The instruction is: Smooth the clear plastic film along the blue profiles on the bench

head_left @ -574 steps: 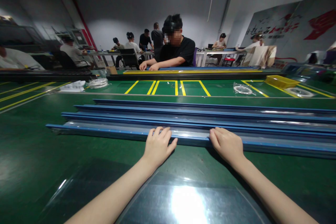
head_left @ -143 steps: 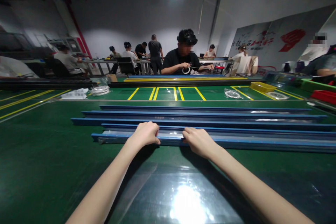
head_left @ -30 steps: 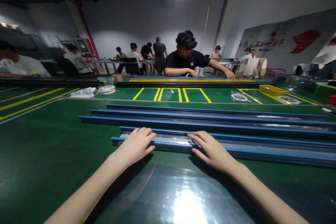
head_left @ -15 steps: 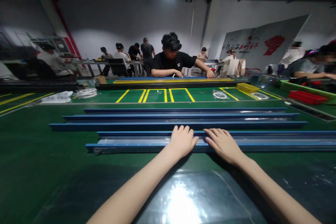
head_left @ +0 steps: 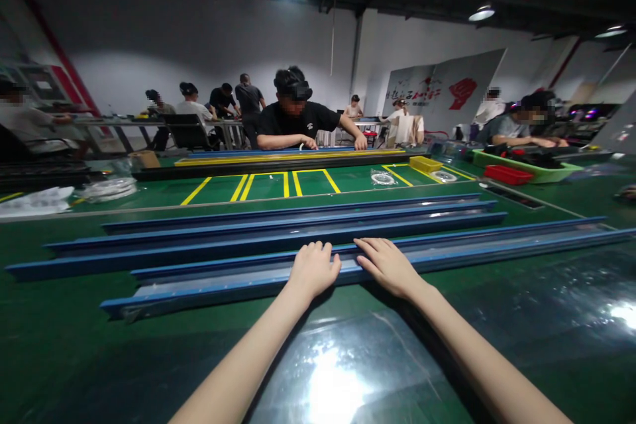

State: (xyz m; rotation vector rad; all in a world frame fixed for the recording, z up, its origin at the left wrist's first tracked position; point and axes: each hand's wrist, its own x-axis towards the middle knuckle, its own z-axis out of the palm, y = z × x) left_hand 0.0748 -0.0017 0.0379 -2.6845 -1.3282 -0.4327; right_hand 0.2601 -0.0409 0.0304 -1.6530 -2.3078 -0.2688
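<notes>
A long blue channel profile, lined with clear film, lies across the table in front of me. My left hand rests palm down over it, fingers laid across toward its far edge and the thumb apart. Just to the right, my right hand lies on the same profile with its fingers stretched out and slightly spread. A short gap separates the two thumbs. Beyond the hands, more blue channel profiles lie side by side, close to the far edge of the nearest one.
Clear plastic sheeting covers the near green tabletop. Farther off are wire coils, a yellow tray, a red tray and a green tray. Across the table a co-worker handles other long profiles.
My view has turned to the right, so the scene shifts left and the profiles appear tilted. Both hands stay on the nearest blue profile in about the same pose.
</notes>
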